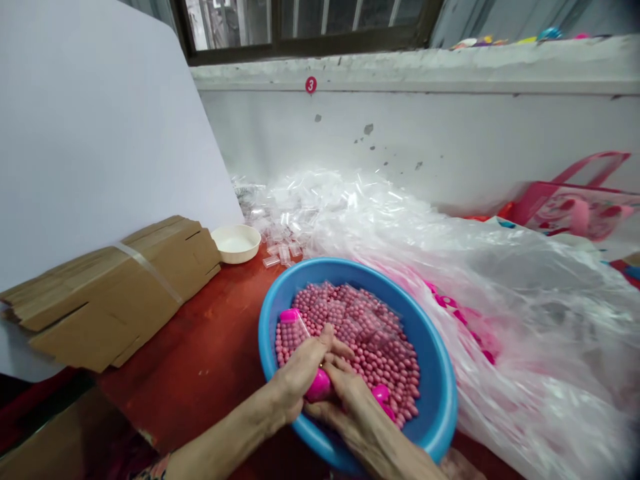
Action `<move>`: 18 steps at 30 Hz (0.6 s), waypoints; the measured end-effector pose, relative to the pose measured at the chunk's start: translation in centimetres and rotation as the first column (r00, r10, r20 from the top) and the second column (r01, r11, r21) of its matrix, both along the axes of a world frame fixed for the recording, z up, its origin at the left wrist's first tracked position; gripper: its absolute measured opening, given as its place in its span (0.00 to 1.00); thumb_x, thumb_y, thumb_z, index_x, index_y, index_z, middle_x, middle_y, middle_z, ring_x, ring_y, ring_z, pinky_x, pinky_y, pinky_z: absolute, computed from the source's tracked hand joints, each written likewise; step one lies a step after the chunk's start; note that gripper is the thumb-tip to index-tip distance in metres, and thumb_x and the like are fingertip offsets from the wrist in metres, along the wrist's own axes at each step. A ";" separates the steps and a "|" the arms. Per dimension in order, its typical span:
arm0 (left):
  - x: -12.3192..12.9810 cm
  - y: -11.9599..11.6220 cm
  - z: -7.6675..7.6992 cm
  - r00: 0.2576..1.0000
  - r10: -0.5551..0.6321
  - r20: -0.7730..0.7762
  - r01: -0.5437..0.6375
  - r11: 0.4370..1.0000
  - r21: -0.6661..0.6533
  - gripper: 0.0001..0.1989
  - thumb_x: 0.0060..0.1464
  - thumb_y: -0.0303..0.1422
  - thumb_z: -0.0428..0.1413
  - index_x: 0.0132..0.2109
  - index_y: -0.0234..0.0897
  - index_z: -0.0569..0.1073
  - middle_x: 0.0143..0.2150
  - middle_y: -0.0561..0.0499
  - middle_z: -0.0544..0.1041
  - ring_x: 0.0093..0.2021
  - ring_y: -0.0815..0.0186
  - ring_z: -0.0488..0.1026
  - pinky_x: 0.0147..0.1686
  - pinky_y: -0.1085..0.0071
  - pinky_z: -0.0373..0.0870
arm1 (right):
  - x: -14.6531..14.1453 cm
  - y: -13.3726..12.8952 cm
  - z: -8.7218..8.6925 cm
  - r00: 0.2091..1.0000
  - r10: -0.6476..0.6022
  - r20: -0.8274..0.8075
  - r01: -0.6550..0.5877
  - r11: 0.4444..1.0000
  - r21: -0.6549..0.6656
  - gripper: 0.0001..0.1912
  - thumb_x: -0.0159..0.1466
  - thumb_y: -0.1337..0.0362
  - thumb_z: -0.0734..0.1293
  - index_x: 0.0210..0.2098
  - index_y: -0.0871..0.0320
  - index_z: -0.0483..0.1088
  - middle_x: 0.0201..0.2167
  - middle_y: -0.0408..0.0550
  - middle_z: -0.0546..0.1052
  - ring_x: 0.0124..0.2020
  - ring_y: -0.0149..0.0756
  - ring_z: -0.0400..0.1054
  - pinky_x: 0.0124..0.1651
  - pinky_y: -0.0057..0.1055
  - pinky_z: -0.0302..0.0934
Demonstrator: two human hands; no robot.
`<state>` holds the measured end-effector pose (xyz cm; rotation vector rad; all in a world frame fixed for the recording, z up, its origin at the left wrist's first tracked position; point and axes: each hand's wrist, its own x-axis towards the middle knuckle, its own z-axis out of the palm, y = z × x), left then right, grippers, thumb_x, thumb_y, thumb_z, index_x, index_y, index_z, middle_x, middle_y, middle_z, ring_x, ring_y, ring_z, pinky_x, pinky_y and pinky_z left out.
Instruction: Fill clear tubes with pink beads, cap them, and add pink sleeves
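A bright pink plastic capsule [319, 385] is held between the left hand [299, 373] and the right hand [345, 400], both closed around it with the fingers curled, so that only part of it is exposed. The hands are held over a round blue plastic basin [440, 393], which is filled with small pink beads [350, 347]. A clear tube with a pink cap [293, 330] is resting on the beads just beside the left hand, and a loose pink cap [381, 393] is lying just beyond the right hand. A small clear bag [367, 320] is laid over the beads.

The basin is set on a red-brown bench [200, 373]. Flattened cardboard [110, 300] and a white bowl [235, 243] are placed to the left, and a heap of small clear bags [305, 213] is piled behind. Crumpled clear plastic sheeting [530, 320] is spread to the right, with a pink tote bag [580, 207] beyond it.
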<state>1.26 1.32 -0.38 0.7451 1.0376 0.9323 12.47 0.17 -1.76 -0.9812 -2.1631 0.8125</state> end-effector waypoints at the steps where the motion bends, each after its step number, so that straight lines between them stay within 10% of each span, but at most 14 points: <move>1: -0.1 0.1 0.1 0.999 -0.020 0.031 0.021 0.999 -0.026 0.29 0.50 0.56 0.47 0.33 0.32 0.73 0.25 0.47 0.74 0.30 0.61 0.73 0.36 0.65 0.66 | 0.1 0.1 0.5 0.999 0.035 -0.012 -0.036 0.998 -0.053 0.06 0.56 0.71 0.62 0.31 0.57 0.70 0.33 0.45 0.75 0.37 0.38 0.70 0.38 0.32 0.69; 5: -0.4 0.0 0.3 0.996 -0.064 0.057 0.065 0.998 -0.024 0.30 0.51 0.56 0.46 0.33 0.31 0.73 0.29 0.44 0.75 0.34 0.59 0.74 0.38 0.65 0.66 | 0.9 0.3 1.2 0.994 0.088 -0.058 -0.100 0.963 -0.251 0.02 0.59 0.68 0.63 0.31 0.58 0.68 0.33 0.44 0.74 0.35 0.35 0.68 0.36 0.29 0.65; 12: -2.4 -1.0 0.3 0.904 -0.004 -0.427 0.168 0.923 0.346 0.10 0.47 0.38 0.59 0.35 0.38 0.75 0.36 0.50 0.76 0.40 0.59 0.68 0.44 0.68 0.61 | 1.1 0.5 0.0 0.991 -0.025 -0.134 -0.022 0.943 -0.333 0.06 0.62 0.64 0.62 0.37 0.59 0.68 0.31 0.42 0.74 0.32 0.33 0.68 0.33 0.27 0.62; 18: -6.1 0.7 1.0 0.543 0.133 -0.829 0.529 0.713 0.461 0.06 0.53 0.30 0.52 0.37 0.39 0.74 0.33 0.52 0.76 0.34 0.62 0.70 0.36 0.70 0.64 | 4.1 2.7 0.9 0.987 -0.156 -0.034 0.142 0.955 -0.258 0.10 0.60 0.63 0.62 0.39 0.60 0.69 0.37 0.50 0.76 0.39 0.39 0.70 0.42 0.34 0.62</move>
